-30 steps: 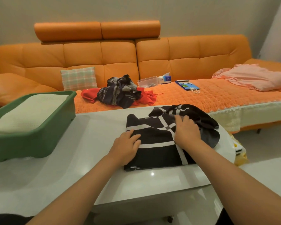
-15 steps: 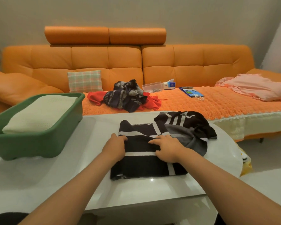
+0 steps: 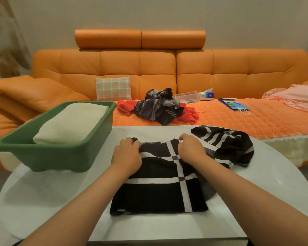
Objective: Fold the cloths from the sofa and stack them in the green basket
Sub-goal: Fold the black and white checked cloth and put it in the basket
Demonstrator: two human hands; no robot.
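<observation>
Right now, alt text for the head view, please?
The left hand and right hand grip the far edge of a black white-striped cloth on a white table; beside it a green basket holds a folded cream cloth.

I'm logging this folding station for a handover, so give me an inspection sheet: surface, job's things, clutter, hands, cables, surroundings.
Surface: glossy white table, holding the green basket and black striped cloth.
Job's things: black striped cloth partly folded on the table, right end bunched; green basket at the table's left holds a folded cream cloth; dark patterned cloth on a red cloth, and a pink cloth, lie on the sofa.
Clutter: clear box, tissue box, blue packet, plaid cushion, all on the sofa.
Hands: left hand and right hand each grip the black striped cloth's far edge.
Cables: nothing seen.
Surroundings: orange sofa against a plain wall.
</observation>
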